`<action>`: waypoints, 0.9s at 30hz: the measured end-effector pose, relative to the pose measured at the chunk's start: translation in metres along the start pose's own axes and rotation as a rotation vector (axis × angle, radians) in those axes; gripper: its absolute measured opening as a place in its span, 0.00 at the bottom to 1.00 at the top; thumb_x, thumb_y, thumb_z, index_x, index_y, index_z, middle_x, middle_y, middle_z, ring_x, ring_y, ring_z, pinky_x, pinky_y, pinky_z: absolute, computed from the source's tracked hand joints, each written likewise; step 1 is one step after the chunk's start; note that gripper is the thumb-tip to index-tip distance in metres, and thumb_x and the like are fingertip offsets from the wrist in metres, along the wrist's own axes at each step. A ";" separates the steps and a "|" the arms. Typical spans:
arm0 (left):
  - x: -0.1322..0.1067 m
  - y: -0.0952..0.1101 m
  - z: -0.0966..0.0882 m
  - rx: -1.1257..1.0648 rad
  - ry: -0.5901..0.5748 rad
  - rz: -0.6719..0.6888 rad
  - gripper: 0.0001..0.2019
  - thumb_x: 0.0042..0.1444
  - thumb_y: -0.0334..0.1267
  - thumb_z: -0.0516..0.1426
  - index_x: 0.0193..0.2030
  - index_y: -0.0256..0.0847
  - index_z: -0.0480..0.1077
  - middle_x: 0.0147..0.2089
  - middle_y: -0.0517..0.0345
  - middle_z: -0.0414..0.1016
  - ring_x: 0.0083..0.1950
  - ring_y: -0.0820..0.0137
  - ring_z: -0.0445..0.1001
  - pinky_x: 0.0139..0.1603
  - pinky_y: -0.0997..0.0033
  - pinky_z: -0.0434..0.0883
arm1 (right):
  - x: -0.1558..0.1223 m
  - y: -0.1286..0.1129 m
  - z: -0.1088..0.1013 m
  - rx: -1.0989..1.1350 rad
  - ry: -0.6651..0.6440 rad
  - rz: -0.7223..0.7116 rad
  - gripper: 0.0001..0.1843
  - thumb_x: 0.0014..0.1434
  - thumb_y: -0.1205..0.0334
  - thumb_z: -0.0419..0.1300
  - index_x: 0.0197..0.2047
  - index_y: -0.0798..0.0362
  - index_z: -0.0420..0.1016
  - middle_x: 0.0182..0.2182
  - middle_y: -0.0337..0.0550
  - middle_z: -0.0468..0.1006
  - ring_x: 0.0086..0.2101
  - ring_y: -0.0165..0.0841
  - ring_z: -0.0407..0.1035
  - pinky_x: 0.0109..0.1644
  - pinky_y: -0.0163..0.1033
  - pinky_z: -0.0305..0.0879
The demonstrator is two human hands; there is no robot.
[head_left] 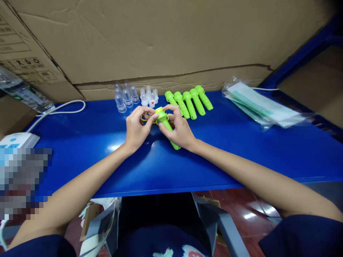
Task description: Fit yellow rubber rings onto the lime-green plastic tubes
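Observation:
Above the middle of the blue table, my right hand (178, 126) wraps round a lime-green flashlight-shaped body (166, 124), tilted with its wide end up and away from me. My left hand (139, 126) pinches at the yellow ring-like cap (159, 110) on that wide end. A thin yellow loop (146, 117) shows among the left fingers; how it joins the cap is unclear. Just behind my hands are several white-and-clear small parts (149, 96) with one red spot, and several clear plastic cylinders (127, 94). Several matching green bodies (189, 103) lie in a row to the right.
A clear bag with white and green sheets (268, 105) lies at the back right. On the left are a power strip (20, 140), a white cable (66, 111) and a plastic bottle (24, 91). Cardboard (166, 39) walls off the blue table (227, 150) behind.

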State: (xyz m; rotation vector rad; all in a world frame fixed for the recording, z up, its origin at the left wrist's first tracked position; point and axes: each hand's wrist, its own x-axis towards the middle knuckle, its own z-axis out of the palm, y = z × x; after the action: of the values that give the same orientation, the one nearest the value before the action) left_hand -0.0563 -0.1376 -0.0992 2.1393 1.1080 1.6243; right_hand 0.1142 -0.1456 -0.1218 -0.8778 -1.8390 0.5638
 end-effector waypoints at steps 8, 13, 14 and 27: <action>-0.001 -0.002 0.002 -0.011 -0.003 -0.059 0.04 0.60 0.37 0.64 0.39 0.40 0.77 0.36 0.58 0.80 0.31 0.76 0.72 0.29 0.77 0.65 | 0.000 -0.002 -0.002 -0.013 -0.026 0.036 0.24 0.63 0.62 0.57 0.59 0.49 0.55 0.30 0.34 0.73 0.25 0.30 0.68 0.31 0.39 0.65; 0.000 -0.004 0.001 -0.071 -0.029 -0.053 0.05 0.60 0.38 0.64 0.39 0.39 0.76 0.36 0.58 0.79 0.32 0.76 0.73 0.31 0.77 0.67 | -0.002 -0.005 -0.003 -0.026 -0.050 0.046 0.26 0.63 0.62 0.57 0.62 0.49 0.55 0.29 0.34 0.71 0.25 0.31 0.67 0.31 0.40 0.66; 0.001 -0.004 0.000 -0.078 -0.036 -0.046 0.05 0.60 0.38 0.64 0.39 0.39 0.76 0.35 0.58 0.79 0.32 0.76 0.73 0.31 0.77 0.67 | -0.002 -0.005 -0.003 -0.027 -0.050 0.051 0.26 0.63 0.61 0.57 0.62 0.49 0.55 0.29 0.34 0.71 0.25 0.31 0.67 0.31 0.40 0.66; 0.007 -0.008 -0.008 0.297 -0.147 0.193 0.08 0.68 0.40 0.57 0.38 0.40 0.72 0.38 0.56 0.79 0.38 0.70 0.75 0.38 0.71 0.68 | -0.003 -0.001 0.001 -0.057 -0.030 0.038 0.18 0.64 0.60 0.56 0.54 0.48 0.55 0.29 0.33 0.72 0.24 0.31 0.68 0.32 0.40 0.67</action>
State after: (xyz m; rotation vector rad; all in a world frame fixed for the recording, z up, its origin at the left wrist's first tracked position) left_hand -0.0663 -0.1295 -0.0958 2.5805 1.1914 1.4211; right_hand 0.1138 -0.1488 -0.1227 -0.9486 -1.8772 0.5530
